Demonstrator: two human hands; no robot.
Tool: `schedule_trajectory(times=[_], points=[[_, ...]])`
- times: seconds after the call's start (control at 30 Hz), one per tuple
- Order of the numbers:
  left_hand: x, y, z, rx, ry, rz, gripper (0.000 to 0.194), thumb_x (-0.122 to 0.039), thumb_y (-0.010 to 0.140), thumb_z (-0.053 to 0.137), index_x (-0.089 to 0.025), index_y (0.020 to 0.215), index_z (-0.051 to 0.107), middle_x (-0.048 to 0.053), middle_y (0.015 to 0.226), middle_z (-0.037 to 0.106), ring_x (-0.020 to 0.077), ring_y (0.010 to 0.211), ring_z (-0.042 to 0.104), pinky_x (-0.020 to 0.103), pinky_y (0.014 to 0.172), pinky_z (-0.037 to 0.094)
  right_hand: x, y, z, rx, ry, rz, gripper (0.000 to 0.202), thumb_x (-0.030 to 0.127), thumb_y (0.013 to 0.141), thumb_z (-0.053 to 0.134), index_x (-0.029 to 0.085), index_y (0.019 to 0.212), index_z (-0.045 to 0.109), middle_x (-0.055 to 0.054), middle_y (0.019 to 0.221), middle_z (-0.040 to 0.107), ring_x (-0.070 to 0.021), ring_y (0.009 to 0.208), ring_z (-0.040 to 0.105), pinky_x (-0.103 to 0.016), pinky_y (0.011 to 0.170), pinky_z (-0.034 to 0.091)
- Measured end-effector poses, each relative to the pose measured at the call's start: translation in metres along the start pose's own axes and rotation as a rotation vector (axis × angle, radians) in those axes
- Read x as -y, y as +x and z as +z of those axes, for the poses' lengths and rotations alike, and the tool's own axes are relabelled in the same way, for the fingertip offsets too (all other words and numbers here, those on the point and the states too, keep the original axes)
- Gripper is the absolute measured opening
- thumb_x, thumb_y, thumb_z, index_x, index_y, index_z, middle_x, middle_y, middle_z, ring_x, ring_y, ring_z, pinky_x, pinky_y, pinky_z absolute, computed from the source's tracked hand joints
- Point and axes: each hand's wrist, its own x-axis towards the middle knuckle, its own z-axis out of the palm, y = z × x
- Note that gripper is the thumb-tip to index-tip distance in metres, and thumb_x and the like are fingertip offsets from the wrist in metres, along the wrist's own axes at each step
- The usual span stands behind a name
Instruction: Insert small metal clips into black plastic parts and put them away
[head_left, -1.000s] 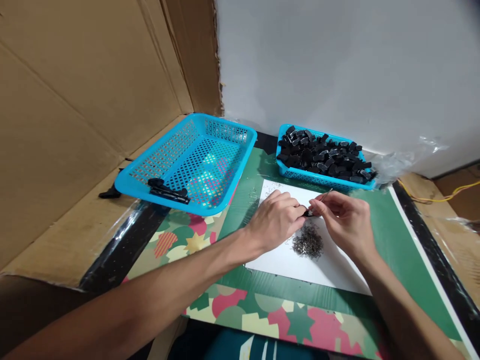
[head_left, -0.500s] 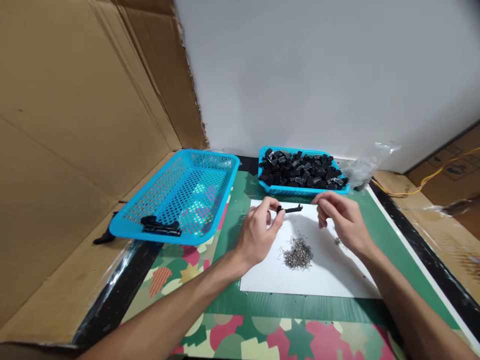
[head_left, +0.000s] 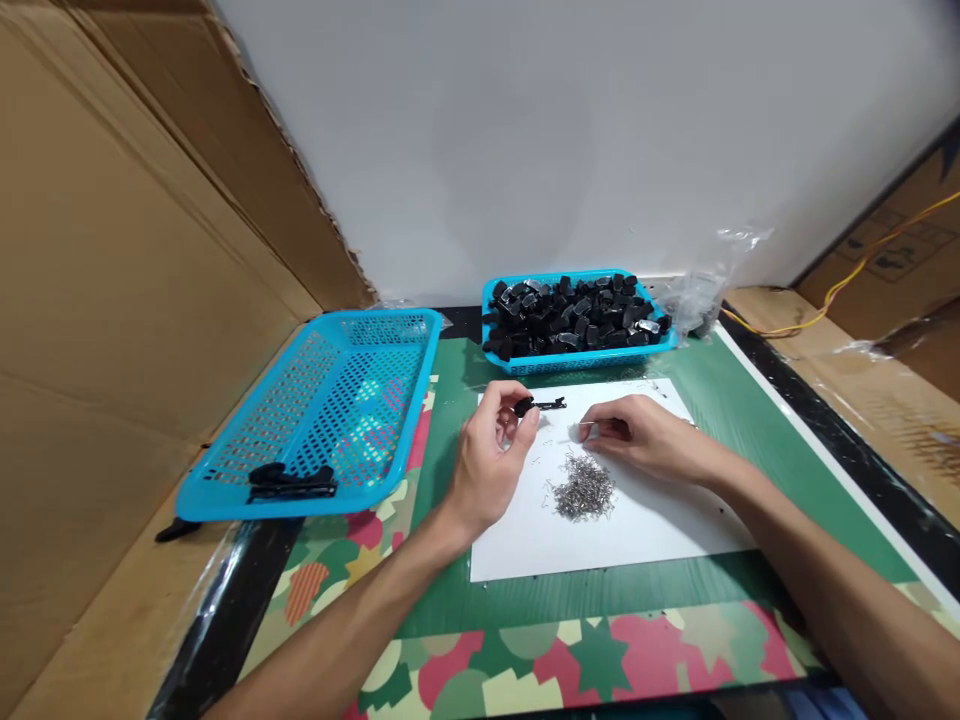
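Observation:
My left hand (head_left: 491, 460) pinches a slim black plastic clip-like part (head_left: 546, 405) between thumb and fingertips, its thin end pointing right. Across from it, my right hand (head_left: 637, 432) is closed in a pinch just above the white sheet (head_left: 660, 520). Whatever sits between those fingertips is too small to make out. Below and between both hands lies a heap of tiny bent metal pieces (head_left: 585, 490), with a few strays scattered around it.
Behind the sheet, a blue basket (head_left: 577, 364) is piled with black plastic parts (head_left: 577, 315). Another blue basket (head_left: 427, 400) at left holds a few long black parts (head_left: 291, 482). A clear plastic bag (head_left: 701, 300) stands at back right. Cardboard (head_left: 150, 200) walls the left side.
My right hand has come down and left, nearer the metal heap, and its fingers have drawn together. My left hand still grips the black part. The camera's view has shifted.

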Motion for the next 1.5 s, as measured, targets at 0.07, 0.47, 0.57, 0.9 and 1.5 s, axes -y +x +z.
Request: schedule_trajectory(times=[0.07,0.47,0.57,0.9,1.5], points=[[-0.002,0.001,-0.001,-0.01,-0.007,-0.012,0.018,-0.035,0.102,0.062,-0.021,0.113,0.06,0.0,0.096,0.063,0.015,0.084,0.059,0.028,0.072,0.046,-0.001,-0.001,-0.001,0.003,0.002,-0.009,0.013,0.026,0.097,0.064,0.02,0.095,0.076,0.005,0.064,0.05,-0.0125,0.059,0.042,-0.028,0.059,0.03],[-0.005,0.0,-0.002,0.065,-0.088,-0.07,0.024,-0.038,0.105,0.059,-0.021,0.119,0.068,0.003,0.104,0.069,0.0181,0.09,0.062,0.032,0.077,0.048,-0.004,-0.002,-0.008,-0.083,0.1,-0.042,0.022,0.034,0.099,0.063,0.019,0.088,0.073,0.003,0.066,0.055,-0.0133,0.061,0.043,-0.027,0.058,0.032],[-0.006,-0.002,-0.001,0.075,-0.06,-0.075,0.022,-0.037,0.104,0.058,-0.021,0.117,0.067,0.001,0.096,0.066,0.0164,0.082,0.058,0.03,0.072,0.045,-0.006,-0.002,-0.008,-0.072,0.056,-0.041,0.025,0.033,0.1,0.061,0.019,0.094,0.08,-0.003,0.077,0.072,-0.0161,0.068,0.056,-0.029,0.063,0.04],[-0.003,-0.001,0.0,0.122,-0.093,-0.097,0.021,-0.039,0.105,0.056,-0.022,0.114,0.065,-0.002,0.083,0.056,0.0141,0.071,0.051,0.028,0.066,0.04,-0.044,-0.012,-0.059,-0.211,-0.13,0.099,0.032,0.042,0.091,0.068,0.017,0.076,0.078,0.001,0.056,0.056,-0.0126,0.052,0.042,-0.028,0.05,0.028],[-0.002,0.005,0.001,0.156,-0.025,-0.046,0.019,-0.038,0.105,0.057,-0.023,0.113,0.065,0.0,0.089,0.061,0.015,0.076,0.056,0.026,0.069,0.044,-0.024,-0.022,-0.056,-0.007,-0.061,0.084,0.02,0.029,0.095,0.067,0.019,0.079,0.065,0.003,0.064,0.055,-0.0116,0.059,0.042,-0.026,0.053,0.031]])
